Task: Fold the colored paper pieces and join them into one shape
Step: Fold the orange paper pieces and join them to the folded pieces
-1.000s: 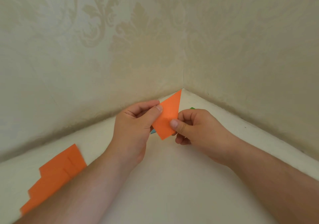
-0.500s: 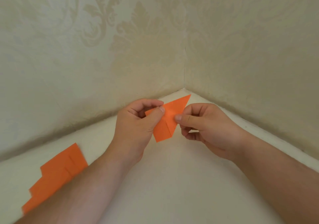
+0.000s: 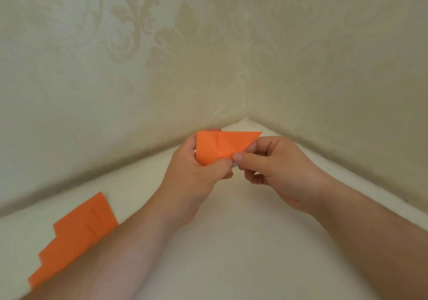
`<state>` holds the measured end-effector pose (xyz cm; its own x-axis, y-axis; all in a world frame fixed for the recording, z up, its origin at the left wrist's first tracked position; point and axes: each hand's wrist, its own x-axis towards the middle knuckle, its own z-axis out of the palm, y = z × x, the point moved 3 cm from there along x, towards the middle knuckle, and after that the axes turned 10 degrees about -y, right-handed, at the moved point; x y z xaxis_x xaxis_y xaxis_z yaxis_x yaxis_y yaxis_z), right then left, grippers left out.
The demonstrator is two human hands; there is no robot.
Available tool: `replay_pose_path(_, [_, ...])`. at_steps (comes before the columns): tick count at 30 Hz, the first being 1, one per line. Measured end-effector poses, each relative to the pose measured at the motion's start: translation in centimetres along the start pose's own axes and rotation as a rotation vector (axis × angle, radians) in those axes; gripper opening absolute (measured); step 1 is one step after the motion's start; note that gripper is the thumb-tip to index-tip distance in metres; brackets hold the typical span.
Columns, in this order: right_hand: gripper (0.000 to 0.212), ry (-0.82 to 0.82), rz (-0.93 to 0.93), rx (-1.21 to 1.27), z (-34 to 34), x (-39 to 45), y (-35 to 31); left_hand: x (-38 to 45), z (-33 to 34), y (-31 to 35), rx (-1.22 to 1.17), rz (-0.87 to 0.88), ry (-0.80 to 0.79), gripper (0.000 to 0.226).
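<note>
Pinching the paper [image 3: 216,148] above the bench [image 3: 227,242], both hands: left [image 3: 196,172], right [image 3: 273,167], fingers closed on its lower edge. Uneven pull could skew the crease or tear it.

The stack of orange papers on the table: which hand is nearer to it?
Left. The left hand is up and to the right of the stack of orange papers; the right hand is farther right.

matt orange paper [image 3: 220,147] — embossed wallpaper [image 3: 115,68]
</note>
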<state>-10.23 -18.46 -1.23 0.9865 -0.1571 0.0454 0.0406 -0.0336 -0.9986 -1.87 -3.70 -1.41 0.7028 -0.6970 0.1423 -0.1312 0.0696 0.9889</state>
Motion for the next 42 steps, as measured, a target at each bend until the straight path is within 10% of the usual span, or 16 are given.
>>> replay_pose_path(32, [0.02,0.149,-0.018,0.032,-1.3,-0.1,-1.0,0.3,-1.5,0.7,0.214,-0.027,-0.014,0.039])
replay_pose_path(42, [0.034,0.206,-0.026,0.042,-1.6,-0.3,-1.5,0.4,-2.2,1.7,0.147,-0.027,0.001,0.064])
